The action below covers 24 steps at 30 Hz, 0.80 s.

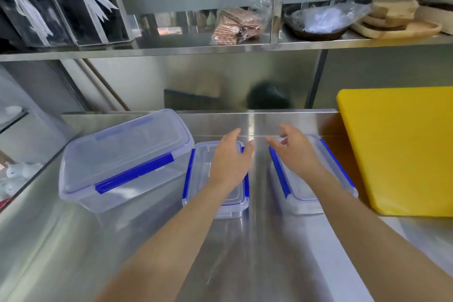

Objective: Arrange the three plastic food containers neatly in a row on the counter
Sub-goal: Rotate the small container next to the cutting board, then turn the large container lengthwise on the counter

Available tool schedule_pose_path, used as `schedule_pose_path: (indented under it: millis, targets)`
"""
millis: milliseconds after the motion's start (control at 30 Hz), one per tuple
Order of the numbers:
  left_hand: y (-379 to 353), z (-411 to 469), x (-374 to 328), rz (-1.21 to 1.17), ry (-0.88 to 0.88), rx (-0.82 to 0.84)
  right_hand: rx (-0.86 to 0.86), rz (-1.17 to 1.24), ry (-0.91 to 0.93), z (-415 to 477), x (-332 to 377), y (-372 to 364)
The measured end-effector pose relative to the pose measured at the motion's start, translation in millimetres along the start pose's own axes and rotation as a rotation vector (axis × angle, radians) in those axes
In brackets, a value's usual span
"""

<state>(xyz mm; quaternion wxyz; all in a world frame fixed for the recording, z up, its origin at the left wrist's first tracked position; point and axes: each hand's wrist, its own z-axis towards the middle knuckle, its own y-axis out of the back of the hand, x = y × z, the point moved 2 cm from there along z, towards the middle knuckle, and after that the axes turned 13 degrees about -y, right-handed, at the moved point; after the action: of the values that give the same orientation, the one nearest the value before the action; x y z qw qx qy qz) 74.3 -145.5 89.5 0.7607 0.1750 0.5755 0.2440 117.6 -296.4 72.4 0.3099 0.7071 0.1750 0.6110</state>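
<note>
Yellow cutting board leaning at right; wafer packet (bagged) on shelf.

We see a bare strip of counter between the two small containers; the yellow board blocks the right, the big container the left.

Steel shelf, perhaps mirrored backsplash

Two bare, sleeveless forearms, ringless fingers
</note>
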Motion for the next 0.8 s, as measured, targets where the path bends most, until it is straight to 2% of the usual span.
schedule_pose_path:
  millis: [267,467,567,700,800]
  targets:
    - [133,2,71,0.366,-0.001,-0.090,0.324,0.203,0.004,-62,82,-111]
    - [227,5,144,0.558,0.026,-0.098,0.232,0.206,0.026,-79,123,-168]
    - [263,4,186,0.614,0.054,-0.070,0.153,0.190,-0.030,-78,137,-191]
    - [286,3,236,0.678,0.108,-0.007,0.082,0.132,-0.104,-78,148,-223]
    - [286,0,260,0.643,0.161,0.033,0.059,0.070,-0.168,-80,152,-242]
